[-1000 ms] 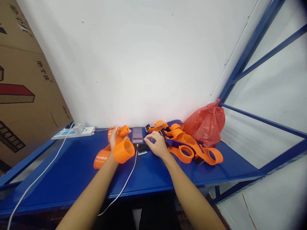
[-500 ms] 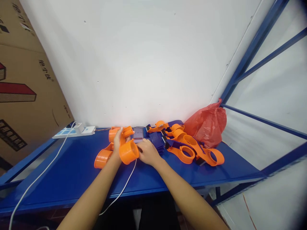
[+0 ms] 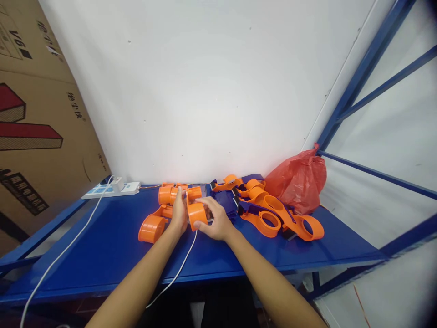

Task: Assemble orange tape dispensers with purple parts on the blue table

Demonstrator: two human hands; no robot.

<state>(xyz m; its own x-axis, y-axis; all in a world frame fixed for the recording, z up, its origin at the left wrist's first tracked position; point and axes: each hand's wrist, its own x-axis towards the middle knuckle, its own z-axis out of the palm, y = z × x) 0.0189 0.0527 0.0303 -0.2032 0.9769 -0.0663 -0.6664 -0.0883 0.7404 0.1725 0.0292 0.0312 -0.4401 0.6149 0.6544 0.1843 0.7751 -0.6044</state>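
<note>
Between my hands is an orange plastic tape dispenser, its round hub facing me. My left hand is closed round its handle side, with the thumb pointing up. My right hand grips the hub from the right, thumb below and fingers over the top. Orange dispenser bodies lie on the table just left of my left hand. Beyond my right hand are flat dark-blue pieces. Farther right lies a pile of orange dispensers with dark-blue strips and black ends.
The blue table stands against a white wall. A red plastic bag sits at the back right. A power strip with a white cable is at the back left, near a large cardboard box. A phone-like object lies partly hidden behind my hands.
My right hand has come up from beside the dispenser and now grips its hub. The held dispenser has turned and shifted slightly right. The view has moved a little.
</note>
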